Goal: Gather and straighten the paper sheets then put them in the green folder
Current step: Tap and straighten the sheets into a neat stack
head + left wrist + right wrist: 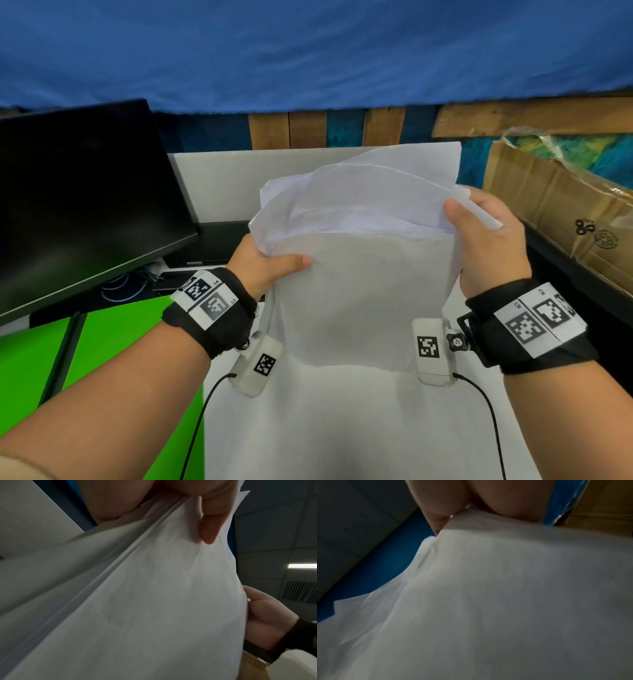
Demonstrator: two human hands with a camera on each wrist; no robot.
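A loose stack of white paper sheets stands upright in front of me, its top edges fanned and uneven. My left hand grips the stack's left edge, thumb across the front sheet. My right hand grips the right edge near the top, thumb on the front. The left wrist view shows the paper sheets edge-on with my left thumb pressed on them and the right hand beyond. The right wrist view is filled by the paper sheets. The green folder lies flat at the lower left.
A white table lies below the stack. A black monitor stands at the left, overlapping the folder's far end, with cables beneath it. A cardboard box sits at the right. A blue cloth hangs behind.
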